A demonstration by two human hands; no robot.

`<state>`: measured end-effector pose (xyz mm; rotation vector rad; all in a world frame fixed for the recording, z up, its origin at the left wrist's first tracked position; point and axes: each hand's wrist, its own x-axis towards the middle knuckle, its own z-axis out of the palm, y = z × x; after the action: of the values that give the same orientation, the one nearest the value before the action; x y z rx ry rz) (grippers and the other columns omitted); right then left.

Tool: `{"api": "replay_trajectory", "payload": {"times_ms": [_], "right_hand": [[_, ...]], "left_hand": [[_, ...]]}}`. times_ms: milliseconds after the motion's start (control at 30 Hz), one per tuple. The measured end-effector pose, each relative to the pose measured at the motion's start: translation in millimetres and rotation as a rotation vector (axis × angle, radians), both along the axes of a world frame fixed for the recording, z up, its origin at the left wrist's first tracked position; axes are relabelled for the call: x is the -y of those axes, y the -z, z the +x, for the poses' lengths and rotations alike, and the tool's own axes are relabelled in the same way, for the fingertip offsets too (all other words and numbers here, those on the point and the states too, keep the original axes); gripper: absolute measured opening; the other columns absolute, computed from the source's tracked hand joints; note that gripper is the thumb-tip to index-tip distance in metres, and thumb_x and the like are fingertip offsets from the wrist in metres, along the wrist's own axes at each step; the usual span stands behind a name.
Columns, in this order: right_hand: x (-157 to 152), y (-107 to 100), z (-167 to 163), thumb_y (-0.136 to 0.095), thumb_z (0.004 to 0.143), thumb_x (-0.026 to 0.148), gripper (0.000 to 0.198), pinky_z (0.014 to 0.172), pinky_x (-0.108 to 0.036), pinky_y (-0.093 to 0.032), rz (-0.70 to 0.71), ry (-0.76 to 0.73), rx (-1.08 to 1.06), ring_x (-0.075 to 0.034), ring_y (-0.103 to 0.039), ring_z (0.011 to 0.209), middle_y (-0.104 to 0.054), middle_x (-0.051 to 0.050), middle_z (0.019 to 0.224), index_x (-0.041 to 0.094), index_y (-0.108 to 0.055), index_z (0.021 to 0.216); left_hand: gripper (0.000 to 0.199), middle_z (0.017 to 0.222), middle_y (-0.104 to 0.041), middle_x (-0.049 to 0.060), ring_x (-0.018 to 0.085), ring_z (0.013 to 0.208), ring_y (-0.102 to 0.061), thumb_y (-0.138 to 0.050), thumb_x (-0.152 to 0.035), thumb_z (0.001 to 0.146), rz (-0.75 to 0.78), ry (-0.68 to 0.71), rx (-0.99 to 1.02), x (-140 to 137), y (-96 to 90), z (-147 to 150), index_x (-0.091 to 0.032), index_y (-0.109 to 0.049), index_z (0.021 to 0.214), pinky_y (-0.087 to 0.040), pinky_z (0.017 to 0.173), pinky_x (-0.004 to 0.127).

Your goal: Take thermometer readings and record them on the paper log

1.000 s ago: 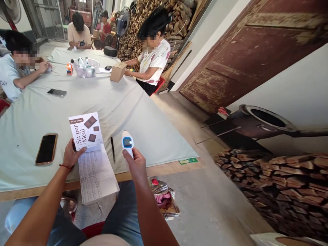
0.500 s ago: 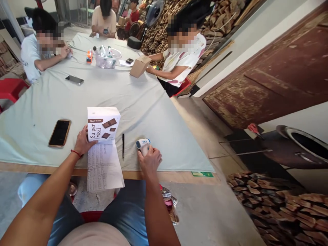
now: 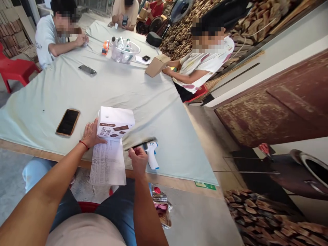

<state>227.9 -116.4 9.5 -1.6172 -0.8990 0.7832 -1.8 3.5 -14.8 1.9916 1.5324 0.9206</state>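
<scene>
My left hand (image 3: 91,134) is closed round the left side of a white box (image 3: 117,120) printed "Su·per Meal", which stands upright on the table. Below the box, a printed paper sheet (image 3: 109,165) hangs partly over the table edge. My right hand (image 3: 138,160) is closed, with thumb and finger pinched at a black pen (image 3: 143,142) that is smeared by motion. Just right of that hand lies a white and blue infrared thermometer (image 3: 153,155) on the cloth.
A phone in a brown case (image 3: 68,122) lies to the left, with another phone (image 3: 87,70) farther back. Beyond stand a clear basket of bottles (image 3: 124,56), an orange item (image 3: 105,48) and a cardboard box (image 3: 156,65). Several people sit around the table; firewood (image 3: 258,212) is stacked at right.
My right hand has let go of the thermometer, moved left and taken the pen, which has lifted and swung round. My left hand stays on the box. The view has shifted.
</scene>
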Motion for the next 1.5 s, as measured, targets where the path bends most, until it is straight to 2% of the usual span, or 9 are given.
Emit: {"api": "replay_trajectory", "payload": {"times_ms": [100,200,267,467,667,900,1233,1500], "right_hand": [[7.5,0.5,-20.6,-0.065,0.07,0.042,0.022,0.055,-0.028,-0.043,0.086,-0.091,-0.135,-0.014,-0.053,0.052,-0.058,0.005,0.057,0.023,-0.055,0.074],[8.1,4.3,-37.7,-0.06,0.07,0.039,0.017,0.06,-0.03,-0.046,0.102,-0.188,-0.077,-0.015,-0.055,0.058,-0.06,0.004,0.061,0.023,-0.061,0.075],[6.0,7.8,-43.6,-0.059,0.068,0.04,0.018,0.064,-0.031,-0.047,0.096,-0.195,-0.015,-0.016,-0.056,0.062,-0.061,0.003,0.064,0.024,-0.062,0.073],[3.7,14.9,-47.8,-0.057,0.066,0.044,0.017,0.067,-0.034,-0.047,0.039,-0.222,0.056,-0.018,-0.052,0.063,-0.059,0.003,0.06,0.027,-0.057,0.064],[4.4,15.1,-49.7,-0.056,0.067,0.043,0.016,0.067,-0.035,-0.047,0.041,-0.239,0.088,-0.019,-0.052,0.062,-0.059,0.003,0.06,0.028,-0.058,0.065],[3.9,18.4,-49.3,-0.056,0.068,0.042,0.015,0.068,-0.034,-0.046,0.056,-0.254,0.14,-0.018,-0.053,0.063,-0.06,0.002,0.062,0.027,-0.058,0.068],[3.9,19.3,-50.1,-0.056,0.069,0.042,0.015,0.066,-0.033,-0.044,0.056,-0.263,0.123,-0.018,-0.05,0.061,-0.057,0.003,0.06,0.027,-0.057,0.066],[3.7,22.3,-49.3,-0.055,0.07,0.042,0.016,0.066,-0.033,-0.045,0.082,-0.239,0.117,-0.017,-0.05,0.06,-0.056,0.003,0.06,0.027,-0.056,0.066]], "left_hand": [[0.135,0.15,-0.051,0.021,0.044,0.143,-0.043,-0.097,-0.052,0.044,-0.022,0.061,-0.109,1.5,-0.2,-1.3,-0.017,-0.028,0.155,-0.016,0.126,0.059],[0.142,0.15,-0.05,0.023,0.044,0.144,-0.042,-0.097,-0.052,0.045,-0.034,0.059,-0.138,2.9,-1.2,-1.4,-0.015,-0.02,0.158,-0.015,0.126,0.058],[0.145,0.15,-0.05,0.024,0.044,0.144,-0.041,-0.098,-0.051,0.044,-0.037,0.056,-0.131,3.5,-1.3,-0.8,-0.015,-0.018,0.159,-0.015,0.126,0.059],[0.145,0.15,-0.049,0.021,0.044,0.144,-0.04,-0.098,-0.05,0.042,-0.032,0.063,-0.093,2.8,0.5,0.3,-0.018,-0.019,0.159,-0.013,0.127,0.058],[0.146,0.148,-0.05,0.022,0.045,0.143,-0.042,-0.098,-0.048,0.042,-0.034,0.058,-0.107,3.1,-1.4,0.7,-0.015,-0.018,0.159,-0.015,0.126,0.059],[0.144,0.148,-0.05,0.021,0.044,0.144,-0.041,-0.098,-0.052,0.043,-0.03,0.06,-0.102,2.2,0.2,-0.9,-0.018,-0.019,0.159,-0.015,0.126,0.058],[0.142,0.145,-0.052,0.022,0.045,0.14,-0.043,-0.098,-0.049,0.043,-0.015,0.066,-0.083,1.1,-0.3,-1.5,-0.014,-0.022,0.158,-0.019,0.124,0.058],[0.142,0.144,-0.052,0.021,0.045,0.139,-0.045,-0.098,-0.051,0.044,-0.013,0.068,-0.115,1.3,-1.5,-1.7,-0.017,-0.021,0.158,-0.022,0.123,0.058]]}}
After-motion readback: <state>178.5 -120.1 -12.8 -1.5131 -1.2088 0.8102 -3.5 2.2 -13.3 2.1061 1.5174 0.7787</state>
